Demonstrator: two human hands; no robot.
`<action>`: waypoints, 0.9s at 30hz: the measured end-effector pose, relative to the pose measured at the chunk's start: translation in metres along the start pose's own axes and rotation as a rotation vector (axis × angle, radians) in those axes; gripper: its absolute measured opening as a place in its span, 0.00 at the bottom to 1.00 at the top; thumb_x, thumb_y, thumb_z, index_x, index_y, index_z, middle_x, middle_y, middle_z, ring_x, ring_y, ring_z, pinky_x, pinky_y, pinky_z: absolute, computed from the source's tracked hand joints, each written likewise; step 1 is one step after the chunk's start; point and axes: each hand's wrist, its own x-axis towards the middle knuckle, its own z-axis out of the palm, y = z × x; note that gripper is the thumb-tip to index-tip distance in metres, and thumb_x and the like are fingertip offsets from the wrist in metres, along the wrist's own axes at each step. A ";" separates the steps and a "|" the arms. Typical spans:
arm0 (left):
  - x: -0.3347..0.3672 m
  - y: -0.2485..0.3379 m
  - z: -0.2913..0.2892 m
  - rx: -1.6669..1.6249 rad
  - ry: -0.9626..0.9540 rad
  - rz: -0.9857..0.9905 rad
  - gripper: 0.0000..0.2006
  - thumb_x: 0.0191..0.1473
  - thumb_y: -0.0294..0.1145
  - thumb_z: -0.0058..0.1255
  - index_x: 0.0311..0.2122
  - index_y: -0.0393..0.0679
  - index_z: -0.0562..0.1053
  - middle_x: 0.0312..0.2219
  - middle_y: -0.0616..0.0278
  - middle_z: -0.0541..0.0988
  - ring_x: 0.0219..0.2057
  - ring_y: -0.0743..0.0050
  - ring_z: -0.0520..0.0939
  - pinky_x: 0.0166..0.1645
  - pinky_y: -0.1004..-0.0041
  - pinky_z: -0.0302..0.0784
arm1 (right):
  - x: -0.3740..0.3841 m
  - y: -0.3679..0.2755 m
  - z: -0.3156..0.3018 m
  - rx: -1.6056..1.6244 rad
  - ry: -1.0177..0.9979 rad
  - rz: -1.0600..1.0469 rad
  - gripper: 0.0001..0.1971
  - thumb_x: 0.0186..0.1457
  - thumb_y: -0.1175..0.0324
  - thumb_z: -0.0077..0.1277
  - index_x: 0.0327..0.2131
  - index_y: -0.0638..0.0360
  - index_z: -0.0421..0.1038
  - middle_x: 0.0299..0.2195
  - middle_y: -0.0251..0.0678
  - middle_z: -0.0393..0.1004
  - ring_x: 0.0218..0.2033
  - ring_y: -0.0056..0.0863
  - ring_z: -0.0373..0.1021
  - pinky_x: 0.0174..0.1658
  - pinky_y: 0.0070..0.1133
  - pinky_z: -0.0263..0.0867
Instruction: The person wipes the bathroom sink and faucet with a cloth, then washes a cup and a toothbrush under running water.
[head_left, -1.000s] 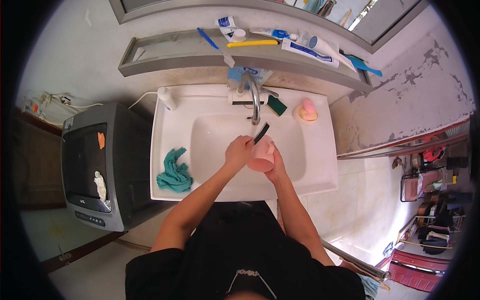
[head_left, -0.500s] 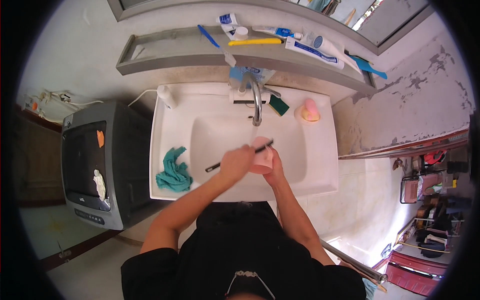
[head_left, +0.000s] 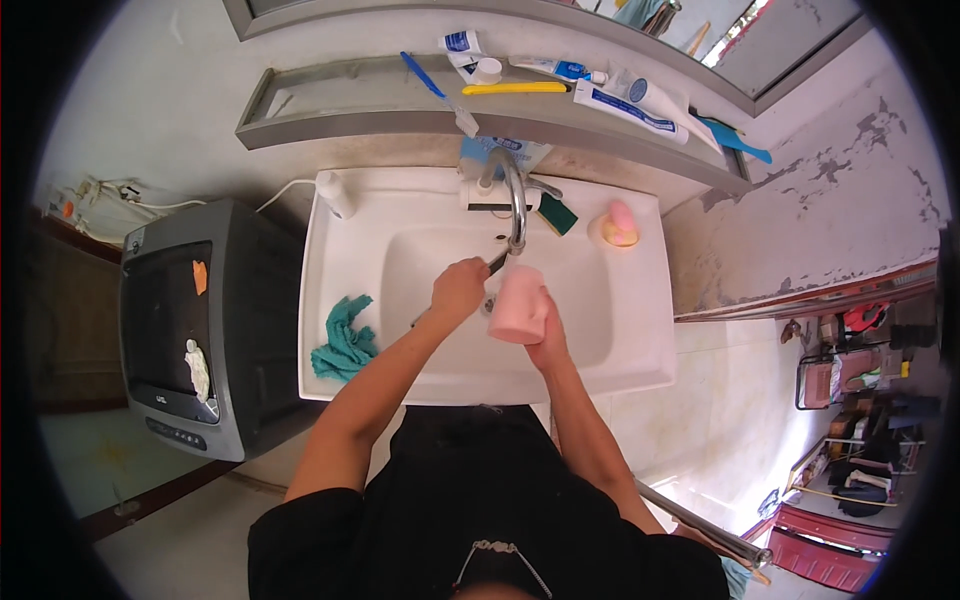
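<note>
In my right hand (head_left: 549,335) is a pink mug (head_left: 517,306), gripped at its right side, just below the spout of the chrome tap (head_left: 517,205). The mug leans over the basin of the white sink (head_left: 400,262). To the left of the mug, my left hand (head_left: 461,291) is closed around a slim black stick (head_left: 497,263), which looks like a toothbrush. One end of the stick points up toward the tap; my fingers cover its middle. Behind my hands, part of the metal drain shows in the basin.
A teal cloth (head_left: 346,340) lies on the sink's left ledge, below a white bottle (head_left: 333,192). Right of the tap are a green sponge (head_left: 557,214) and a pink-topped soap piece (head_left: 620,222). A shelf (head_left: 340,125) above holds toothbrushes and tubes. A grey washing machine (head_left: 250,320) stands left.
My left hand has drawn the black stick away from the mug, tilting it more steeply toward the tap. The mug has turned and shifted slightly left under the spout.
</note>
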 end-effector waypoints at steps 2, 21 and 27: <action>-0.002 -0.001 -0.006 -0.372 -0.159 -0.292 0.16 0.51 0.42 0.48 0.40 0.40 0.72 0.23 0.62 0.74 0.19 0.73 0.74 0.22 0.75 0.67 | -0.003 -0.017 -0.005 0.412 -0.365 0.065 0.27 0.57 0.52 0.42 0.54 0.62 0.57 0.49 0.36 0.65 0.48 0.25 0.64 0.50 0.22 0.61; -0.023 0.039 0.021 -0.698 0.108 -0.467 0.26 0.48 0.55 0.47 0.43 0.43 0.65 0.26 0.58 0.76 0.25 0.62 0.77 0.32 0.66 0.71 | -0.016 -0.017 0.009 -0.465 0.037 -0.387 0.26 0.63 0.53 0.31 0.58 0.58 0.53 0.52 0.34 0.61 0.54 0.27 0.57 0.53 0.26 0.58; -0.015 0.045 -0.016 -1.201 -0.411 -0.719 0.23 0.46 0.48 0.55 0.41 0.44 0.66 0.25 0.63 0.73 0.19 0.78 0.73 0.16 0.79 0.65 | -0.029 -0.043 0.011 -0.164 -0.155 -0.005 0.25 0.62 0.55 0.34 0.58 0.57 0.52 0.52 0.35 0.61 0.53 0.28 0.59 0.52 0.28 0.61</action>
